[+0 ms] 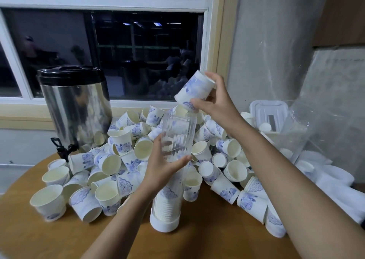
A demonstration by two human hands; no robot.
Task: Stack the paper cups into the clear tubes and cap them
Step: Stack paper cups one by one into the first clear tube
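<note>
A clear ribbed tube [177,132] stands upright on the round wooden table [39,237], its white base cap [164,223] at the bottom. A nested stack of cups [166,205] fills its lower part. My left hand [164,167] grips the tube around its middle. My right hand [212,100] holds a white paper cup with blue flowers [194,91] upside down, tilted, just above the tube's open mouth. A big heap of loose paper cups [122,156] lies behind and around the tube.
A steel drinks dispenser [74,108] with a black lid and tap stands at the back left under the window. At the right sit a clear plastic box [302,132] with a white lid [268,113] and white bags [335,181].
</note>
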